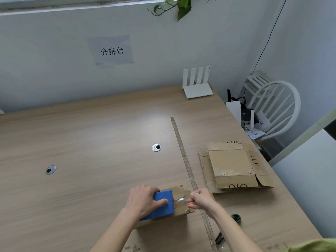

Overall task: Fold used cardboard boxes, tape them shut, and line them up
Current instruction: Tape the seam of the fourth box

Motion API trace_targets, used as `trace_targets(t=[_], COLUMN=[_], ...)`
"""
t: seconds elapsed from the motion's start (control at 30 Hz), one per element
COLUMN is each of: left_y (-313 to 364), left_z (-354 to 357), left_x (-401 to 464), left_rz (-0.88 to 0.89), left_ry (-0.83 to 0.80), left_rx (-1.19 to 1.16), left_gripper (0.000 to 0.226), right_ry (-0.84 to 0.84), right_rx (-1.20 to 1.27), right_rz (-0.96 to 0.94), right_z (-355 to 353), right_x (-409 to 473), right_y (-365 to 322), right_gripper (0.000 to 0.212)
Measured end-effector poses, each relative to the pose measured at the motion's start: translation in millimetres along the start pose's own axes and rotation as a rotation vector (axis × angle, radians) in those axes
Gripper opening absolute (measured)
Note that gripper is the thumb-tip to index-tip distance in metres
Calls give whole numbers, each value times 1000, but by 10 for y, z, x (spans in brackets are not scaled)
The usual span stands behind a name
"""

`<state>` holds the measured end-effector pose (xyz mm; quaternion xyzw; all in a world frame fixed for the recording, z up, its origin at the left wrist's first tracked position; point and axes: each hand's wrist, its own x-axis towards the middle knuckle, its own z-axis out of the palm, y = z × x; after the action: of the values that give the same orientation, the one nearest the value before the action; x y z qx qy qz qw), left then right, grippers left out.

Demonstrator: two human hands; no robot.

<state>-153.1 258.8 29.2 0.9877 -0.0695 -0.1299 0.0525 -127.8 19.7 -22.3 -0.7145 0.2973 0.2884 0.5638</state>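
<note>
A blue tape dispenser [163, 203] is gripped by the left hand [143, 200] atop a cardboard box [179, 202] near the table's [91, 135] front edge. Clear tape [180, 200] is pinched by the right hand [201, 199]. Flattened boxes [231, 165] are stacked by the right edge. A wall sign [111, 50] reads "分拣台".

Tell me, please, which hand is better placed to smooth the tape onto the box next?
Probably the right hand: its fingers already pinch the clear tape at the box end, while the left hand grips the blue tape dispenser.
</note>
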Motion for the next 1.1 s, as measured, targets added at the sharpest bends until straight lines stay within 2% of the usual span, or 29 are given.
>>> trace_targets(t=[0.13, 0.3, 0.5, 0.53, 0.63, 0.67, 0.77, 0.87, 0.93, 1.1], left_y=[9, 27, 27, 21, 8, 3, -15, -5, -22, -144], left_z=[-3, -29, -28, -26, -13, -15, -2, -27, -37, -104], left_x=[-12, -41, -63, -58, -36, -30, -7, 10, 14, -57], left_rz=[-7, -20, -40, -37, -28, -26, -32, -24, -25, 12], left_ry=[-6, -3, 8, 12, 13, 13, 5, -1, -20, -41], left_rx=[-13, -4, -22, -23, -13, -15, -24, -41, -47, -20], left_gripper=[67, 63, 61, 61, 65, 65, 65, 63, 59, 56], right_ry=[21, 26, 61, 63, 100, 88, -83, -259, -245, -117], right_rx=[-35, -199, -265, -324, -708, -755, -990, -1260, -1331, -1345], right_rz=[-6, -58, -78, -86, -237, -340, -707, -830, -846, -956], right_z=[6, 23, 92, 81, -10, -41, -52, 134, 273, 334], right_x=[-6, 8, 45, 54, 73, 55, -27, -70, -18, 57], right_y=[-2, 69, 113, 112, 105, 72, -29, -33, 19, 65], right_gripper=[20, 30, 5, 11, 74, 83, 100, 137, 145, 121])
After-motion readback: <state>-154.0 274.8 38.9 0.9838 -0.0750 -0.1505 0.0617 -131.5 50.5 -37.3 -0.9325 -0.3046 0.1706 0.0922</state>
